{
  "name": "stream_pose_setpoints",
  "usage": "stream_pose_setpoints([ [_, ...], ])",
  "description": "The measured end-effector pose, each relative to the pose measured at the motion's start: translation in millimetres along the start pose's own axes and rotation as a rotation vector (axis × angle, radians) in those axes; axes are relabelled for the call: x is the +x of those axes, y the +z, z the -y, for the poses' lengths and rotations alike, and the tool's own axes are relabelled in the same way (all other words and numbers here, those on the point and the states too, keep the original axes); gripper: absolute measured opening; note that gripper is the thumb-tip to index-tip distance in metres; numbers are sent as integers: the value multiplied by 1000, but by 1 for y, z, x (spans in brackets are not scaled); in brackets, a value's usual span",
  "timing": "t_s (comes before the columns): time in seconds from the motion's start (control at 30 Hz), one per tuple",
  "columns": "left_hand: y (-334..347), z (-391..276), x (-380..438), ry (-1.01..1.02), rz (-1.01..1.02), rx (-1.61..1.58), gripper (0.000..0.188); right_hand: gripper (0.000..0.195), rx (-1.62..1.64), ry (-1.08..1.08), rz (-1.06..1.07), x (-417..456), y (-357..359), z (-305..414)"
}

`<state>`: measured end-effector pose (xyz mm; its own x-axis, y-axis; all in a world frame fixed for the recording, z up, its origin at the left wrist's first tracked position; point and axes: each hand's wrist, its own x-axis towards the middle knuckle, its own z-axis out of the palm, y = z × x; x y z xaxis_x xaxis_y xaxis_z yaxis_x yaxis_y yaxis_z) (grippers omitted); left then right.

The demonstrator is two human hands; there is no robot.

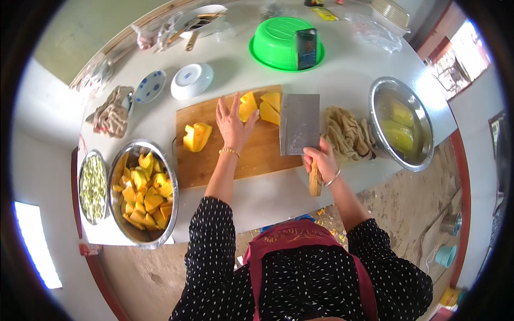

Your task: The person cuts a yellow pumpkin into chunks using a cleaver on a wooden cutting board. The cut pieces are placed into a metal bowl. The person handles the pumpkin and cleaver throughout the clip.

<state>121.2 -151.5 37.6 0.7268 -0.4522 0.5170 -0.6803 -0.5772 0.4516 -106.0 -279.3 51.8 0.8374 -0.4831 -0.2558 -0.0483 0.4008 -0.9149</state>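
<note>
My right hand point(322, 157) grips the wooden handle of a broad cleaver point(300, 122), whose blade lies over the right end of a wooden cutting board point(245, 164). Fingers spread, my left hand point(235, 124) is over the board beside a yellow pumpkin chunk point(247, 105); whether thumb and chunk touch, I cannot tell. More cut pumpkin pieces point(270, 110) sit between that hand and the blade. To the left on the board rests another pumpkin chunk point(197, 137). A steel basin point(173, 200) full of cut pumpkin stands left of the board.
A crumpled cloth point(347, 132) lies between the cleaver and a steel bowl point(426, 154) of water with peeled yellow pieces. Behind the board are an upturned white bowl point(192, 80) and a green basket point(273, 44) with a phone point(306, 50) leaning on it. A tray of pale green pieces point(93, 188) sits far left.
</note>
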Motion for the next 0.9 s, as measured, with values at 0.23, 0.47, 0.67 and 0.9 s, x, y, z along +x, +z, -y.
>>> stream_pose_setpoints([
  [0.23,64,0,31,-58,225,49,69,16,35,82,-102,38,-39,4],
  [0.47,70,-5,26,20,172,54,66,15,-25,136,-9,55,-38,0],
  [0.67,72,-24,18,5,106,69,66,19,-49,158,46,69,-32,-12],
  [0.9,70,-43,4,46,93,95,58,28,-177,111,125,65,-13,-5],
])
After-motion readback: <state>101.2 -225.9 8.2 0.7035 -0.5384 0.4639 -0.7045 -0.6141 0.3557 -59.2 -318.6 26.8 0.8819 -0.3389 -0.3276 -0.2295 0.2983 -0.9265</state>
